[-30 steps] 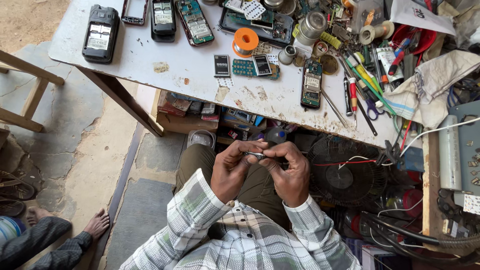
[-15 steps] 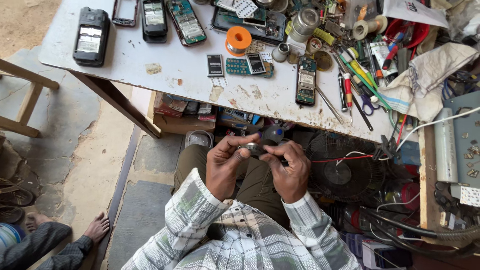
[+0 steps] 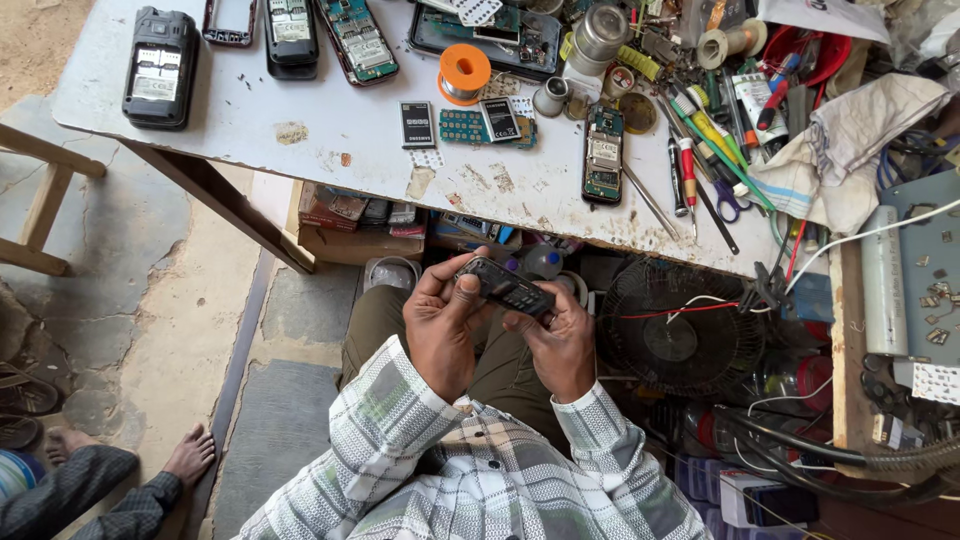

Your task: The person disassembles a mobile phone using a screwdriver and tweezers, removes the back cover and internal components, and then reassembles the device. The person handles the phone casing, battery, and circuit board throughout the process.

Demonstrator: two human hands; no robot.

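Both sets of fingers are closed on a small dark mobile phone (image 3: 506, 287), held over the lap below the near edge of the surface (image 3: 330, 150). The left hand (image 3: 443, 330) wraps one end, its thumb on top of the casing and its fingers (image 3: 432, 283) curled around the far side. The right hand (image 3: 556, 337) supports the other end from beneath, thumb pressing on the top face.

Just beyond the fingers, under the surface, sit plastic bottles and a cardboard box of clutter. To the right of the right hand a black fan (image 3: 675, 335) stands on the floor with a red wire across its grille. Farther out, the surface carries a green circuit board (image 3: 604, 156), an orange solder spool (image 3: 464, 72), two small batteries, screwdrivers, and several opened phones, among them a black handset (image 3: 158, 68) at the far left. A bare foot (image 3: 190, 455) of another person shows well apart to the left.

The grip looks slight at both ends, so I judge that a hard thumb press could twist the phone loose and drop it among the wires and bottles below. Small parts could also fall out unseen.

Compared with a second ago, the phone has been turned and raised: it then lay almost hidden between the fingertips, and now its long face shows.
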